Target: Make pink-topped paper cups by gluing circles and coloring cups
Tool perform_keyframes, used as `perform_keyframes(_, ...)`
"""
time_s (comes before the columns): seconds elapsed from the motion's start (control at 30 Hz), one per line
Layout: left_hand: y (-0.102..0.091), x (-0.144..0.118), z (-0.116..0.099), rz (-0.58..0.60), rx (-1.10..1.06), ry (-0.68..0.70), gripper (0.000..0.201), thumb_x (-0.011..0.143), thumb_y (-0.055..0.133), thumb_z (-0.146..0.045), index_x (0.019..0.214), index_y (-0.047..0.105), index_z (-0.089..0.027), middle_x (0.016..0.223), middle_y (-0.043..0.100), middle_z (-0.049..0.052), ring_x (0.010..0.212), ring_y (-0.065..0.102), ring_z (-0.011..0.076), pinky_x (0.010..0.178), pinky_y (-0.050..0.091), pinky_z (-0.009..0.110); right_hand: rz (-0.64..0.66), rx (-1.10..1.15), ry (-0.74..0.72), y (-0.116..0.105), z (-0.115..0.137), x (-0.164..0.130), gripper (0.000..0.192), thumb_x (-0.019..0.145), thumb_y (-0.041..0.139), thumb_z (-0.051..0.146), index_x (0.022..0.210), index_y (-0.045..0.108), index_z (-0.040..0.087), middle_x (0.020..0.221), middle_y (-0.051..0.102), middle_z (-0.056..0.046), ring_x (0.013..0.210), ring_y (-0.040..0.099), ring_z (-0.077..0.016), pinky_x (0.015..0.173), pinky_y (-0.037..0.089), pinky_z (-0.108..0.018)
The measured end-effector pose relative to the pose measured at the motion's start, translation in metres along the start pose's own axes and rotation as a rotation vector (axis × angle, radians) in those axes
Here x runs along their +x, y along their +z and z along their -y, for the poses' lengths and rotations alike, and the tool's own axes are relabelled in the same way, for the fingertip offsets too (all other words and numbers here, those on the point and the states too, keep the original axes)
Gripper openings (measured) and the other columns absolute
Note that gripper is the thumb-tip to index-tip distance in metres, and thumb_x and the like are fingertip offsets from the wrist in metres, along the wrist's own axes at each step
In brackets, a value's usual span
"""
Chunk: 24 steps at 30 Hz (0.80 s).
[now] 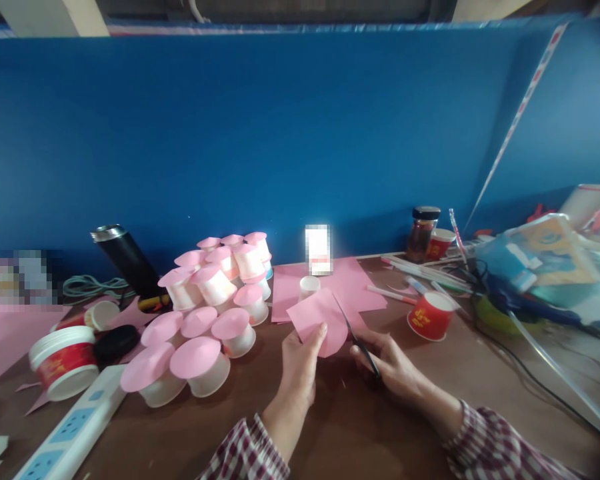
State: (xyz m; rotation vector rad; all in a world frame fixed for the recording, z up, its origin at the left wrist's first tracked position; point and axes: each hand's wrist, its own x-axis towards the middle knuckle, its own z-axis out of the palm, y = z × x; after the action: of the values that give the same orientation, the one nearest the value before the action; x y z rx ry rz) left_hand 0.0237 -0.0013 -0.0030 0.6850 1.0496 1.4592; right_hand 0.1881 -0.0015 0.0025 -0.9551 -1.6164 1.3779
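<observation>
Blue partition wall [280, 133] fills the whole upper half of my view, and below it runs the brown counter [370, 427] that carries everything else. At the right edge of the frame I see a heap of bags and packaging [540, 267], pushed well apart from the working spot in the lower middle. Left of centre stands a cluster of white cups capped with pink paper discs [205, 313], grouped tightly together, presumably to keep them out of the way of my hands. Behind the hands, a flat pink sheet [350, 280] lies on the counter with a small white cup [309, 287] standing on it. My left hand [300, 367] is pinching the lower edge of a pink paper piece [317, 320], thumb on top, holding it tilted up off the counter so the blades can reach it. My right hand [395, 367] is closed around the handles of the scissors [360, 340], whose dark blades point up and left into the paper's right side. Near the right hand, a red paper cup [430, 315] lies tipped on its side. At the lower left a white power strip [70, 427] lies just beside a white tub with a red label [65, 363].
</observation>
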Motion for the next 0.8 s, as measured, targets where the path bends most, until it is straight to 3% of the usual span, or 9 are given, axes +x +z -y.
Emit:
perform_keyframes(0.13, -0.0011, 0.0017, 0.0011, -0.004, 0.014, 0.0, 0.041, 0.063, 0.077, -0.04, 0.088, 0.07, -0.008, 0.082, 0.072, 0.012, 0.075, 0.066, 0.0206, 0.072, 0.049, 0.031, 0.007, -0.007, 0.008, -0.0012, -0.0017, -0.0003, 0.03, 0.078, 0.065, 0.044, 0.077, 0.061, 0.014, 0.053, 0.049, 0.003, 0.048, 0.041, -0.0082, 0.047, 0.035, -0.021)
perform_keyframes(0.43, -0.0002, 0.0, -0.0053, -0.009, 0.034, -0.014, 0.044, 0.063, 0.077, -0.04, 0.09, 0.069, -0.006, 0.082, 0.072, 0.013, 0.075, 0.066, 0.0216, 0.071, 0.049, 0.032, 0.001, -0.032, 0.04, -0.0029, -0.0021, -0.0003, 0.045, 0.077, 0.066, 0.046, 0.105, 0.065, 0.011, 0.055, 0.051, 0.003, 0.049, 0.042, -0.0082, 0.046, 0.037, -0.02)
perform_keyframes(0.8, -0.0021, 0.0021, -0.0067, 0.001, 0.03, -0.03, 0.045, 0.061, 0.078, -0.041, 0.088, 0.07, -0.006, 0.076, 0.071, 0.012, 0.071, 0.066, 0.0213, 0.069, 0.05, 0.032, 0.0, -0.063, 0.05, -0.0039, -0.0023, -0.0007, 0.049, 0.078, 0.065, 0.046, 0.112, 0.064, 0.01, 0.054, 0.052, 0.003, 0.047, 0.044, -0.0088, 0.047, 0.038, -0.021)
